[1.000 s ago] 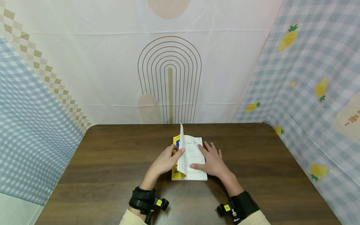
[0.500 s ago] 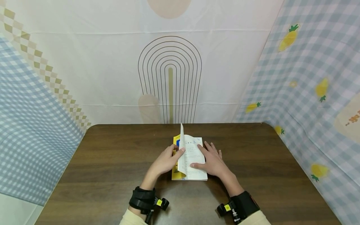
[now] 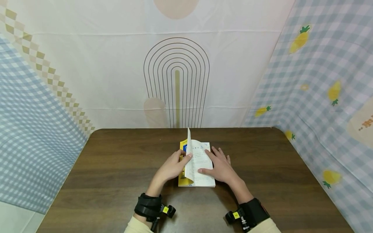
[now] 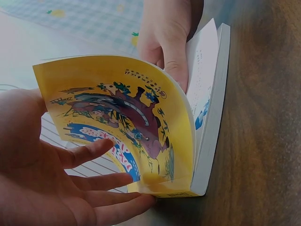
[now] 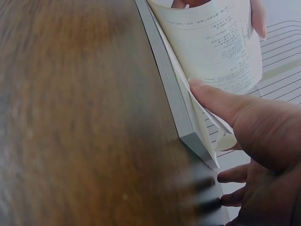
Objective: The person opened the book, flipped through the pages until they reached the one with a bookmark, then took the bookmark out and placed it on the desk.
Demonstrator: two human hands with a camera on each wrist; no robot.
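Note:
A paperback book (image 3: 201, 161) lies on the table with its yellow, picture-printed front cover (image 4: 117, 103) raised and bowed. Printed text covers the page facing the cover. My left hand (image 3: 172, 165) holds the cover at its free edge, the thumb on the inner side and the fingers along the yellow outside. In the left wrist view its thumb is mostly hidden behind the cover. My right hand (image 3: 220, 165) rests on the right part of the book, fingers spread, the thumb (image 5: 216, 99) pressing on the page near the inner fold. Its other fingers reach past the book's edge.
The brown wooden table (image 3: 116, 168) extends around the book. A white cloth (image 3: 116, 71) with arch lines hangs behind it. Blue checked cloths stand at the left (image 3: 35, 129) and right (image 3: 314, 106). Each wrist wears a black strap with a small camera.

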